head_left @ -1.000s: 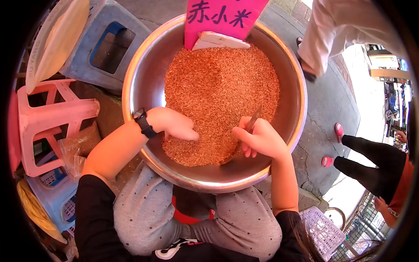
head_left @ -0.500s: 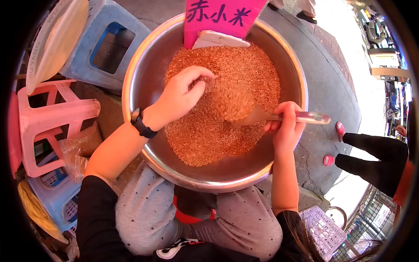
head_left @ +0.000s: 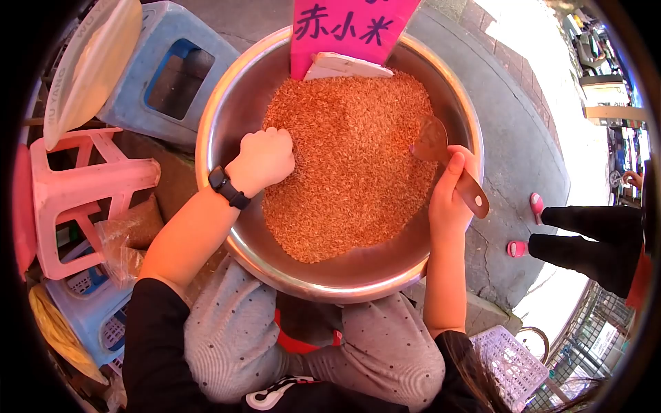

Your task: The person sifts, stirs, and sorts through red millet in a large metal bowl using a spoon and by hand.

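Note:
A large metal bowl (head_left: 237,117) holds a heap of reddish-brown grain (head_left: 351,165). My right hand (head_left: 454,189), at the bowl's right side, is closed round the handle of a brown scoop (head_left: 432,138), whose head is over the right edge of the grain. My left hand (head_left: 265,160) is curled in at the left edge of the heap, with a dark watch on its wrist; whether it holds any grain is hidden. A pink sign (head_left: 344,34) with dark characters stands at the bowl's far side, behind a white piece (head_left: 344,65) resting on the grain.
Left of the bowl are a blue stool (head_left: 131,89), a pink stool (head_left: 76,182), a clear bag of grain (head_left: 131,234) and a tilted round lid (head_left: 93,69). A purple basket (head_left: 509,365) sits at the lower right. Another person's legs (head_left: 585,227) are at the right.
The scoop has gone from pouring grain over the middle to the bowl's right side, in my right hand. My left hand has drawn back left and closed. The walker at the top right has left view.

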{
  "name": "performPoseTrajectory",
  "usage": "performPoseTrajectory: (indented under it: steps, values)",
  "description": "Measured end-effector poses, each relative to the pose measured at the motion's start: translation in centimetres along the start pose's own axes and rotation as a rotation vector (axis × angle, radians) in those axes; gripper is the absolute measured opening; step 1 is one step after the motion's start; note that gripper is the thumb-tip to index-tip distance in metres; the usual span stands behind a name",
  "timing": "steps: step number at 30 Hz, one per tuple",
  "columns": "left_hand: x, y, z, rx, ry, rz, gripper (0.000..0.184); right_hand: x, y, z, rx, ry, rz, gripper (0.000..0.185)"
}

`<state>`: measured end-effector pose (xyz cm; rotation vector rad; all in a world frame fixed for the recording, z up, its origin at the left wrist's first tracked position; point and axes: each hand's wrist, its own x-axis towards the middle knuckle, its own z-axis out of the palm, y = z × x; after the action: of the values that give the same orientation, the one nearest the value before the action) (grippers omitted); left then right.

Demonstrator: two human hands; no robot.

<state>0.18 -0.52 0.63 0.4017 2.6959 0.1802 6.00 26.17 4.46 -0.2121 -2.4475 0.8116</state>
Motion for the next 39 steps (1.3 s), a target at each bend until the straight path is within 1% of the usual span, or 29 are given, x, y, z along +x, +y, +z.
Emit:
performPoseTrajectory:
  steps: [1,4,6,9,13,15,16,18,19,22,23,26,29,32,33,35,36,38,39]
  values:
    - [0.0,-0.1,0.0,-0.04,-0.037,0.029,0.02,0.0,-0.1,-0.1,-0.023,-0.017,0.013,0.027]
    - [-0.3,0.5,-1.4,-0.023,-0.291,0.067,0.025,-0.1,-0.7,-0.3,-0.049,-0.065,0.052,0.025]
    - [-0.5,0.5,-1.3,-0.046,-0.291,0.096,0.028,-0.1,-0.9,-0.3,-0.006,-0.093,0.071,0.024]
    - [-0.5,0.3,-1.2,-0.109,-0.315,0.138,0.028,-0.1,-0.8,-0.4,0.036,-0.166,0.179,0.024]
    - [-0.5,0.6,-1.5,-0.225,-0.336,0.181,0.029,-0.4,0.0,-0.3,0.232,-0.299,0.206,0.026]
    - [-0.3,1.1,-2.7,-0.385,-0.411,0.262,0.025,-0.7,0.3,-0.5,0.389,-0.37,0.217,0.028]
    - [-0.2,1.5,-3.1,-0.466,-0.449,0.301,0.023,-0.8,0.1,-0.7,0.488,-0.335,0.268,0.029]
    - [-0.2,1.9,-2.8,-1.003,-0.353,0.286,0.018,-1.0,-0.6,-1.0,0.686,-0.263,0.37,0.031]
    - [-0.2,2.0,-2.6,-1.27,-0.295,0.273,0.017,-0.9,-0.5,-1.0,0.747,-0.244,0.36,0.031]
    - [1.1,0.8,-1.7,-1.077,0.204,0.192,0.018,-0.5,0.0,-0.3,0.55,-0.09,0.284,0.031]
    - [1.4,0.2,-1.1,-1.026,0.239,0.139,0.024,-0.4,0.2,-0.2,0.477,-0.071,0.295,0.031]
    - [1.2,0.2,-0.5,-0.681,0.422,0.137,0.037,-0.1,0.9,0.0,0.199,-0.129,0.207,0.031]
    - [1.5,0.5,-0.4,-0.632,0.444,0.249,0.053,-0.2,1.1,0.4,0.234,-0.209,0.18,0.029]
    - [1.6,0.8,0.1,-0.713,0.35,0.259,0.06,-0.3,0.8,0.5,0.358,-0.292,0.121,0.029]
    - [1.6,0.9,0.2,-0.73,0.316,0.265,0.06,-0.3,0.8,0.4,0.317,-0.325,0.072,0.031]
    - [1.6,1.0,0.3,-0.764,0.248,0.279,0.06,-0.4,0.3,0.2,0.435,-0.352,0.101,0.026]
    - [1.5,1.0,0.3,-0.861,0.198,0.291,0.057,-0.5,0.0,0.1,0.494,-0.365,0.115,0.024]
    - [1.5,1.1,0.0,-1.053,0.094,0.316,0.053,-0.5,-0.2,-0.2,0.607,-0.367,0.165,0.028]
    - [1.4,1.3,-0.4,-1.092,0.137,0.305,0.05,-0.6,-0.4,-0.4,0.671,-0.35,0.202,0.03]
